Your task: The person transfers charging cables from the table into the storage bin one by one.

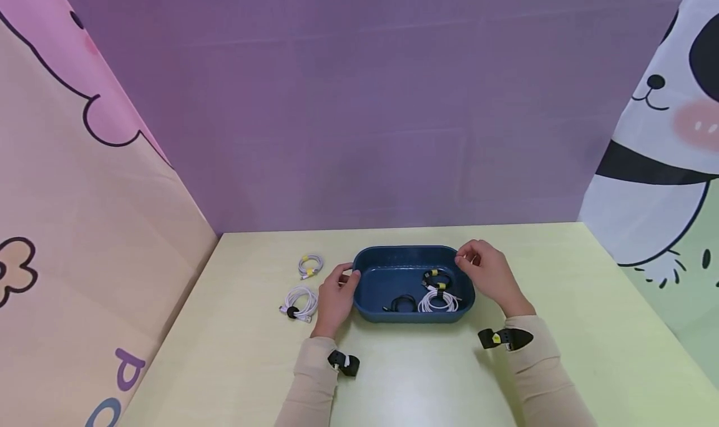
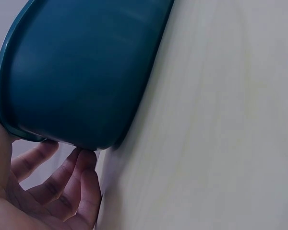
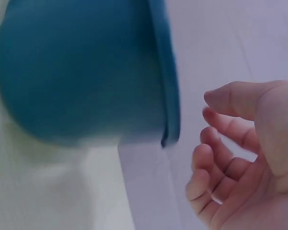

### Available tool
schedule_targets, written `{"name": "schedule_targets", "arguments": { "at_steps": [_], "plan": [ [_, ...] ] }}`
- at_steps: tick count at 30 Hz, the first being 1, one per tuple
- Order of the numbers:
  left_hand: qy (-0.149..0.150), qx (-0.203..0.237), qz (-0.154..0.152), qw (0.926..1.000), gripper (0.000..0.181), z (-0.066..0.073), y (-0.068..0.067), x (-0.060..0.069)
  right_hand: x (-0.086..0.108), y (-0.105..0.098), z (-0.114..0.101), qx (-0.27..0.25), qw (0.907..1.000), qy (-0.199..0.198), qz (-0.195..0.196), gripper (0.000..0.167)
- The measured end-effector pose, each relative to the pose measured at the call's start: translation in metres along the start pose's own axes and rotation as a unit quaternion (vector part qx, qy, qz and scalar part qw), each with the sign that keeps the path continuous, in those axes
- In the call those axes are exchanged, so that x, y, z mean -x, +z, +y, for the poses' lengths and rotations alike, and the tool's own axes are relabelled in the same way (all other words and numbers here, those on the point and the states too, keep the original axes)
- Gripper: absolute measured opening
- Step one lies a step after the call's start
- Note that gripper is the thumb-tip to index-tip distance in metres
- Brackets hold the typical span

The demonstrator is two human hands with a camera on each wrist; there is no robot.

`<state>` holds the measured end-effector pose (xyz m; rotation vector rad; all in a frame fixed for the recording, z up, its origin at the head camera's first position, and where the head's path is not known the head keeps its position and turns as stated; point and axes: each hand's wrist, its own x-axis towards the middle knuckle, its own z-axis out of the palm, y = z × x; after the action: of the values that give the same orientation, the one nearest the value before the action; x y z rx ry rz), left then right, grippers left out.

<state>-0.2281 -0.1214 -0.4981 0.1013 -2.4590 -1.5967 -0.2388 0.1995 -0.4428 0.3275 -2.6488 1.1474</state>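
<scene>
A dark blue oblong bin (image 1: 412,317) stands on the table with several coiled cables in it. At its left end my left hand (image 1: 335,301) holds the rim, thumb over the edge and fingertips (image 2: 86,155) against the outer wall. My right hand (image 1: 490,276) is by the far right corner, fingers loosely curled. In the right wrist view a gap parts that hand (image 3: 240,158) from the bin, and nothing is between thumb and fingers. Inside lie a black cable (image 1: 402,303), a white cable (image 1: 437,301) with a black strap, and a black cable (image 1: 444,279) with yellow ties.
Left of the bin, a white coiled cable (image 1: 296,302) with a black strap lies beside my left hand. Behind it is a smaller pale coiled cable (image 1: 310,266) with yellow ties. A purple backdrop (image 1: 382,133) rises behind the table, with printed cloths at both sides.
</scene>
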Motion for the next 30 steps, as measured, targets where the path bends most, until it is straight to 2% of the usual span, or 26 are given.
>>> {"name": "schedule_targets", "arguments": {
  "at_steps": [4, 10, 16, 21, 30],
  "plan": [
    [0.0, 0.001, -0.002, 1.0, 0.033, 0.0, 0.0, 0.0, -0.001, -0.005, 0.013, -0.003, 0.9985, 0.053, -0.012, 0.019],
    [-0.007, -0.002, -0.005, 1.0, 0.033, 0.0, 0.0, 0.002, 0.0, -0.005, 0.028, -0.021, 0.9914, 0.11, -0.067, 0.028],
    [-0.005, -0.001, -0.002, 1.0, 0.032, 0.0, -0.002, 0.004, -0.001, -0.001, 0.039, -0.074, 0.9841, 0.115, -0.113, 0.033],
    [-0.001, 0.0, 0.001, 1.0, 0.032, -0.001, -0.002, 0.004, -0.002, 0.002, 0.052, -0.149, 0.9713, 0.116, -0.145, 0.036],
    [0.004, -0.005, -0.001, 1.0, 0.033, 0.001, -0.001, 0.001, -0.002, 0.005, 0.066, -0.195, 0.9597, 0.127, -0.157, 0.034]
  ]
}}
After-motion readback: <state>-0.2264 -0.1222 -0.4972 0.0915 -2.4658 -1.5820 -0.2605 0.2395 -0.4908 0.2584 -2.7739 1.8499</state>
